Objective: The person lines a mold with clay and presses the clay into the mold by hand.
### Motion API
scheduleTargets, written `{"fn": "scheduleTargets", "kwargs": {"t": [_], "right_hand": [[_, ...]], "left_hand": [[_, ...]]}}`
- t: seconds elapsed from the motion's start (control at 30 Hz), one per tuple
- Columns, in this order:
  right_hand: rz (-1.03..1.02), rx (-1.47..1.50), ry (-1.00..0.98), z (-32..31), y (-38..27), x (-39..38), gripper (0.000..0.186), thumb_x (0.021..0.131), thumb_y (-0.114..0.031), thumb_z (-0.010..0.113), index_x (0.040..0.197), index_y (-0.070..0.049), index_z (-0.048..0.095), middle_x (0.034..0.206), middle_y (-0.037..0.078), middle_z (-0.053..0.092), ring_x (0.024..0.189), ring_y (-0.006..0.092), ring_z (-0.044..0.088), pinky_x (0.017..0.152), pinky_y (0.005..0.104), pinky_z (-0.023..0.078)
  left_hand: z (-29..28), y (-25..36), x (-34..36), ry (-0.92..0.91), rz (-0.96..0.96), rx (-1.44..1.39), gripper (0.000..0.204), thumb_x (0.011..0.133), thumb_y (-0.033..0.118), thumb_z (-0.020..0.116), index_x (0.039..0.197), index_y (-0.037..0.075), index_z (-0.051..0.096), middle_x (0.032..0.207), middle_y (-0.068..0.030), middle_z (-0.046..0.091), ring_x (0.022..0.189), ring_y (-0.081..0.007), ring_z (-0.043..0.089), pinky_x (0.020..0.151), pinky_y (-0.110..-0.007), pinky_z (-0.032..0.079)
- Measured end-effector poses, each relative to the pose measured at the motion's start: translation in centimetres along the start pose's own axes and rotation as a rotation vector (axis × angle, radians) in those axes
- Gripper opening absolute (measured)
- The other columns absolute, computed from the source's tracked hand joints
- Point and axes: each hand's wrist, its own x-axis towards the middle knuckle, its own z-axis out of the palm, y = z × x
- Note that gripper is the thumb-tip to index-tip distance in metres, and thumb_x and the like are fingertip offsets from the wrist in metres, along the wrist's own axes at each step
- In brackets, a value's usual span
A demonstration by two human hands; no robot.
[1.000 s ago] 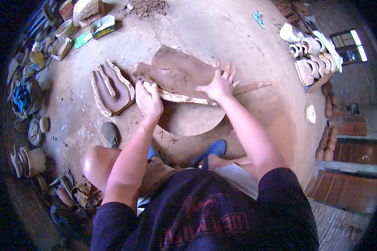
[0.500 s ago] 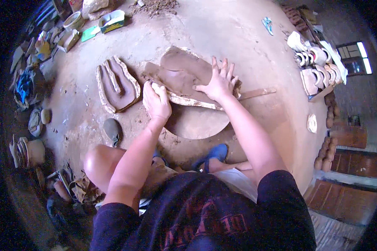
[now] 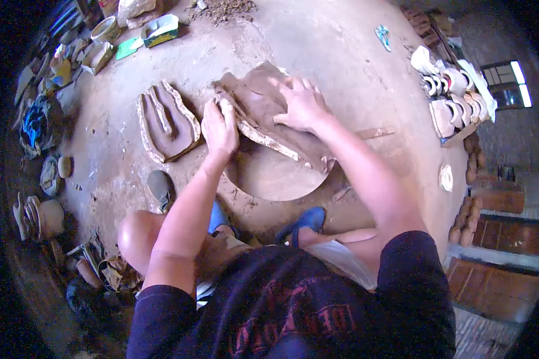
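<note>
A slab of wet brown clay [image 3: 254, 90] fills a pale-rimmed mould, which looks like plaster [image 3: 266, 142], in front of me. Under it a round, smooth disc [image 3: 281, 182] shows on the near side. My left hand [image 3: 220, 127] is closed on the mould's left edge, thumb on top. With fingers spread, my right hand [image 3: 304, 109] lies on the clay's right part and hides some of it. A second pale-rimmed mould [image 3: 193, 116], lined with clay and with a ridge down its middle, rests on the floor to the left.
A dark oval object [image 3: 160, 185] lies near my left knee. Behind the disc's right side is a flat wooden strip [image 3: 375, 132]. White curved pieces [image 3: 455, 90] are stacked at the far right. Boxes [image 3: 160, 31] and a bowl [image 3: 105, 30] stand far left, crumbled clay [image 3: 224, 8] farther back.
The mould with the clay has turned clockwise, its near edge now slanting more steeply down to the right. My right hand has shifted left over the clay; my left hand moved slightly left.
</note>
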Motion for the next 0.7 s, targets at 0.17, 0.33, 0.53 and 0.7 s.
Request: {"fn": "scheduleTargets", "kwargs": {"t": [0.17,0.33,0.53,0.7], "right_hand": [[-0.208,-0.292,-0.516,-4.4,-0.1,-0.4,0.065,0.089,-0.022,0.055,0.151,-0.039,0.053,0.106,0.016,0.074,0.093,0.0332,0.073,0.083,0.0438,0.057],[-0.24,-0.412,-0.761,-4.9,0.3,-3.5,0.069,0.09,-0.024,0.064,0.154,-0.044,0.047,0.115,0.012,0.075,0.099,0.0319,0.075,0.085,0.0434,0.059],[-0.191,-0.291,-0.951,-4.6,-0.9,-4.5,0.09,0.077,-0.024,0.071,0.16,-0.014,0.04,0.126,0.017,0.072,0.109,0.0348,0.072,0.091,0.0459,0.058],[-0.183,-0.208,-0.945,-6.0,-2.9,-6.6,0.088,0.075,-0.03,0.068,0.157,-0.008,0.045,0.119,0.019,0.073,0.11,0.0341,0.071,0.094,0.0451,0.057]], "left_hand": [[1.8,3.0,-5.6,-0.055,0.092,0.306,0.078,0.107,0.047,0.041,0.16,-0.007,0.025,0.165,-0.0269,0.03,0.157,-0.0368,0.023,0.127,-0.057,0.011],[3.5,2.8,-9.3,-0.255,0.166,0.326,0.081,0.106,0.046,0.043,0.162,-0.006,0.018,0.168,-0.024,0.025,0.159,-0.0342,0.019,0.128,-0.057,0.002],[3.3,2.3,-8.1,-0.331,0.25,0.34,0.076,0.108,0.045,0.036,0.161,-0.007,0.021,0.167,-0.0235,0.028,0.159,-0.0315,0.021,0.128,-0.055,0.002],[2.8,1.8,-7.2,-0.359,0.286,0.343,0.074,0.108,0.043,0.033,0.159,-0.01,0.024,0.165,-0.027,0.031,0.158,-0.034,0.023,0.128,-0.056,0.001]]}}
